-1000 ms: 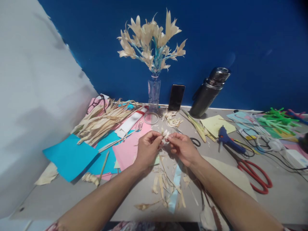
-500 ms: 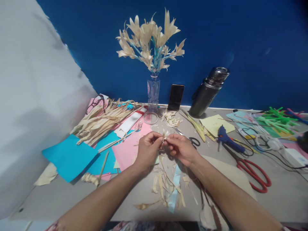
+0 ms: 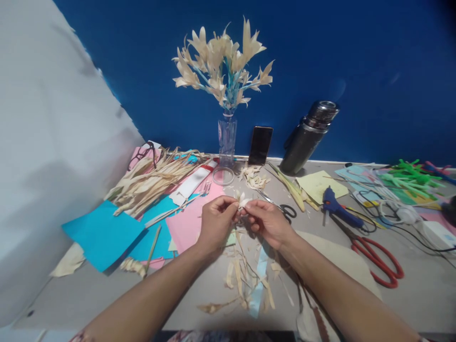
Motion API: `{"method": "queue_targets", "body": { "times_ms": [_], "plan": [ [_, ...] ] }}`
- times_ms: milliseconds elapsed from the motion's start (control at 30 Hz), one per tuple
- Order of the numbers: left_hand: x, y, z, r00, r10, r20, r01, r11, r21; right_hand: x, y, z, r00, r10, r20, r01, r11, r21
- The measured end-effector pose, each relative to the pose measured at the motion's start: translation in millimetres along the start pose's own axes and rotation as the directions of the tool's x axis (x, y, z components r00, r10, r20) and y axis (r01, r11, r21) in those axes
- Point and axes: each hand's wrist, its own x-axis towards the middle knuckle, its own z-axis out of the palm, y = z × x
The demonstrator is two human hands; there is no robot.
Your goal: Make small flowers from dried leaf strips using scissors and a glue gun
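Between my fingertips is a small cream flower (image 3: 242,199) that looks made of dried husk. My left hand (image 3: 219,221) pinches it from the left, thumb against forefinger. From the right, my right hand (image 3: 265,218) pinches its other side. The lower part of the flower is hidden by my fingers. Beneath my hands lie loose husk scraps (image 3: 238,278) and a light blue paper strip (image 3: 259,280). Black-handled scissors (image 3: 288,212) rest just beyond my right hand.
Husk flowers (image 3: 219,52) stand in a clear bottle (image 3: 227,140) at the back, near a phone (image 3: 261,145) and a tilted-looking flask (image 3: 309,137). Rightward lie a blue glue gun (image 3: 338,207) and red-handled scissors (image 3: 379,259). Dried husks (image 3: 153,173) and blue paper (image 3: 103,232) are leftward.
The small flower shows more plainly between my fingers, its petals more spread. My hands have shifted only slightly and keep their pinch.
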Motion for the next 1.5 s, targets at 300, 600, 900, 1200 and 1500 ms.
{"method": "queue_targets", "body": {
  "times_ms": [300, 600, 900, 1200, 1500],
  "plan": [
    [-4, 5, 2.0, 1.000, 0.025, 0.011, -0.026, 0.996, 0.082, 0, 1, -1, 0.999, -0.033, -0.001, 0.033, 0.999, -0.038],
    [-4, 4, 1.2, 0.999, -0.007, 0.047, 0.004, 0.997, 0.074, 3, 3, -2, 0.999, -0.041, -0.013, 0.041, 0.998, -0.043],
    [0, 2, -2.5, 0.998, -0.005, 0.056, 0.000, 0.996, 0.089, 0, -1, 1, 0.998, -0.065, 0.021, 0.067, 0.992, -0.110],
    [0, 2, -4.9, 0.994, -0.025, 0.106, 0.029, 0.999, -0.036, -8, -8, -3, 0.809, -0.585, 0.060, 0.437, 0.528, -0.728],
    [0, 1, -6.1, 0.984, -0.068, 0.167, 0.098, 0.980, -0.175, -9, -5, -7, 0.723, -0.643, 0.253, 0.513, 0.254, -0.820]
  ]
}}
